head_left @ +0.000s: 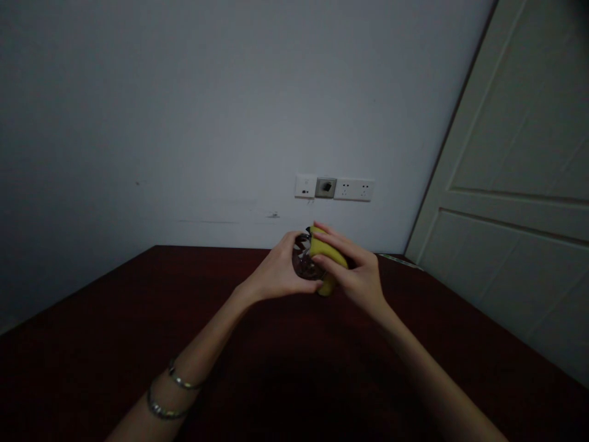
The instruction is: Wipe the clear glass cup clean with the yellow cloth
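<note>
Both my hands are raised together above a dark red-brown table (138,319). My left hand (278,273) is closed round a small clear glass object (304,261), perhaps a cup or jar. My right hand (356,270) grips a yellow cloth or sponge (324,252) and presses it against the glass's right side. Part of the yellow piece hangs below my fingers. Two silver bangles (172,393) circle my left forearm.
A plain white wall stands behind the table, with a row of sockets and a switch (334,188) just above my hands. A pale panelled door (519,184) fills the right side. The room is dim.
</note>
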A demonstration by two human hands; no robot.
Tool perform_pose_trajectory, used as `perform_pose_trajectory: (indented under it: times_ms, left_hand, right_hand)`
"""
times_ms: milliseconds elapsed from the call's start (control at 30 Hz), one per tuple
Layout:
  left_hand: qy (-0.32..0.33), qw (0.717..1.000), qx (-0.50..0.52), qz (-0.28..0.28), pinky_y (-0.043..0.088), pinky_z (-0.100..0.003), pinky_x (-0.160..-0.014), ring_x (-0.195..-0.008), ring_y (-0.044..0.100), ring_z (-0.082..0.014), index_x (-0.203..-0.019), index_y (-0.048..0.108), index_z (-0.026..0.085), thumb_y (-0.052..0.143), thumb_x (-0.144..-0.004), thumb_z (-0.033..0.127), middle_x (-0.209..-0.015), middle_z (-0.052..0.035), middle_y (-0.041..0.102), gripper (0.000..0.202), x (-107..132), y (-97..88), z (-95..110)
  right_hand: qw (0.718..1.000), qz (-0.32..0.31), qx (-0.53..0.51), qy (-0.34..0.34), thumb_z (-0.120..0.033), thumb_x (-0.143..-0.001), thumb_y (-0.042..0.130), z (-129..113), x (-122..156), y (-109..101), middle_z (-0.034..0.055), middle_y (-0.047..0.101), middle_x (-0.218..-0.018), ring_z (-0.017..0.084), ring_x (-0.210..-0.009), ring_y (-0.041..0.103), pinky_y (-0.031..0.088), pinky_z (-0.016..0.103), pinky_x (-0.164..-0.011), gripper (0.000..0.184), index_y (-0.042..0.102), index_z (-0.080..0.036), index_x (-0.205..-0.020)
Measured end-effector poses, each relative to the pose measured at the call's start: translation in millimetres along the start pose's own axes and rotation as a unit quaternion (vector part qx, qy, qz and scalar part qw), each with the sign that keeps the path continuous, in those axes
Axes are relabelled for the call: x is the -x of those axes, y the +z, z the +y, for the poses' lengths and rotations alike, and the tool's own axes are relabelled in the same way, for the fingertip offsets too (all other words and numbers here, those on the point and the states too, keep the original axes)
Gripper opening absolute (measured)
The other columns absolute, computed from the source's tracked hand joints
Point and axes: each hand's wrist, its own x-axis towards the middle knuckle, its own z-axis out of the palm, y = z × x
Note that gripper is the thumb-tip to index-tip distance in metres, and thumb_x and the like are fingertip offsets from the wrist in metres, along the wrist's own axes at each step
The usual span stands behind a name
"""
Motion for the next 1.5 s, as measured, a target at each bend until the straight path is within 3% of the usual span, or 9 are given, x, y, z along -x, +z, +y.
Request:
perform_pose_trajectory:
  times_ms: [200, 367, 467, 600, 800, 900, 1000, 1133, 1500]
  left_hand:
    - [-0.02, 0.989, 0.141, -0.035, 0.048, -0.039, -0.089, -0.101, 0.058, -0.023, -0.117, 0.044, 0.016, 0.081, -0.057, 0.026, -0.111, -0.0085, 0.058, 0.071, 1, 1.8, 7]
    - [-0.12, 0.95, 0.272, -0.099, 0.049, -0.024, -0.049, -0.066, 0.058, -0.0139, -0.106, 0.05, 0.016, 0.079, -0.06, 0.036, -0.088, -0.0041, 0.06, 0.057, -4, -1.3, 3]
    - [-0.146, 0.93, 0.314, -0.126, 0.046, -0.02, -0.043, -0.062, 0.056, -0.0121, -0.098, 0.057, 0.016, 0.074, -0.066, 0.039, -0.083, -0.0039, 0.06, 0.043, -6, -4.1, 5]
    - [-0.176, 0.916, 0.333, -0.141, 0.049, -0.02, -0.043, -0.06, 0.055, -0.011, -0.094, 0.059, 0.016, 0.07, -0.071, 0.042, -0.082, -0.0038, 0.059, 0.037, -8, -5.4, 9]
    - [-0.172, 0.905, 0.301, -0.245, 0.05, -0.021, -0.039, -0.065, 0.058, -0.015, -0.099, 0.055, 0.013, 0.062, -0.066, 0.069, -0.085, -0.008, 0.059, 0.065, -16, -22.0, 0]
    - [-0.152, 0.902, 0.26, -0.311, 0.053, -0.022, -0.044, -0.078, 0.062, -0.0205, -0.119, 0.043, 0.018, 0.069, -0.063, 0.064, -0.098, -0.0108, 0.059, 0.077, -19, -33.2, 1]
    - [-0.158, 0.927, 0.19, -0.282, 0.052, -0.023, -0.046, -0.078, 0.061, -0.0197, -0.135, 0.024, 0.024, 0.078, -0.061, 0.046, -0.107, -0.0112, 0.056, 0.094, -18, -32.3, 8]
    - [-0.135, 0.968, 0.114, -0.18, 0.048, -0.021, -0.048, -0.08, 0.059, -0.0187, -0.132, 0.033, 0.02, 0.077, -0.063, 0.039, -0.108, -0.0113, 0.054, 0.084, -14, -16.1, 15]
    - [-0.115, 0.957, 0.249, -0.097, 0.051, -0.021, -0.045, -0.071, 0.061, -0.0168, -0.117, 0.041, 0.021, 0.082, -0.061, 0.033, -0.094, -0.0051, 0.057, 0.07, -10, -7.3, 5]
  right_hand:
    - [0.998, 0.009, -0.043, 0.047, -0.045, -0.086, 0.054, 4, -4, -6, 0.0023, 0.064, -0.124, 0.022, -0.118, 0.057, 0.041, 0.043, -0.106, 0.033, 0.066, -0.03, -0.112]
    - [0.995, -0.097, -0.005, -0.029, -0.066, -0.07, 0.061, 7, -4, -14, 0.0062, 0.047, -0.141, 0.028, -0.13, 0.044, 0.034, 0.048, -0.109, 0.072, 0.048, -0.031, -0.132]
    - [0.989, -0.107, 0.067, -0.076, -0.055, -0.055, 0.08, 7, -4, -12, 0.0096, 0.038, -0.146, 0.03, -0.135, 0.036, 0.029, 0.049, -0.112, 0.097, 0.037, -0.03, -0.138]
    - [0.987, -0.086, 0.106, -0.084, -0.04, -0.059, 0.082, 9, -2, -7, 0.0125, 0.035, -0.147, 0.029, -0.135, 0.036, 0.03, 0.05, -0.112, 0.1, 0.028, -0.028, -0.142]
    - [0.997, -0.053, 0.052, -0.023, -0.036, -0.056, 0.084, 18, 0, -3, 0.01, 0.039, -0.145, 0.03, -0.133, 0.039, 0.03, 0.052, -0.112, 0.098, 0.034, -0.029, -0.139]
    - [0.998, -0.02, -0.028, 0.051, -0.034, -0.056, 0.084, 19, -4, -2, 0.0095, 0.04, -0.146, 0.029, -0.131, 0.042, 0.032, 0.051, -0.111, 0.093, 0.038, -0.028, -0.138]
    - [0.988, 0.009, -0.104, 0.112, -0.038, -0.055, 0.083, 18, -8, -1, 0.0121, 0.046, -0.142, 0.03, -0.126, 0.049, 0.037, 0.05, -0.108, 0.092, 0.042, -0.025, -0.135]
    - [0.985, -0.006, -0.124, 0.118, -0.043, -0.058, 0.081, 16, -10, -3, 0.0125, 0.045, -0.142, 0.03, -0.128, 0.047, 0.035, 0.05, -0.109, 0.091, 0.039, -0.025, -0.136]
    - [0.991, -0.082, -0.091, 0.044, -0.045, -0.074, 0.07, 13, -13, -2, 0.0052, 0.029, -0.151, 0.026, -0.136, 0.035, 0.035, 0.042, -0.11, 0.08, 0.028, -0.032, -0.14]
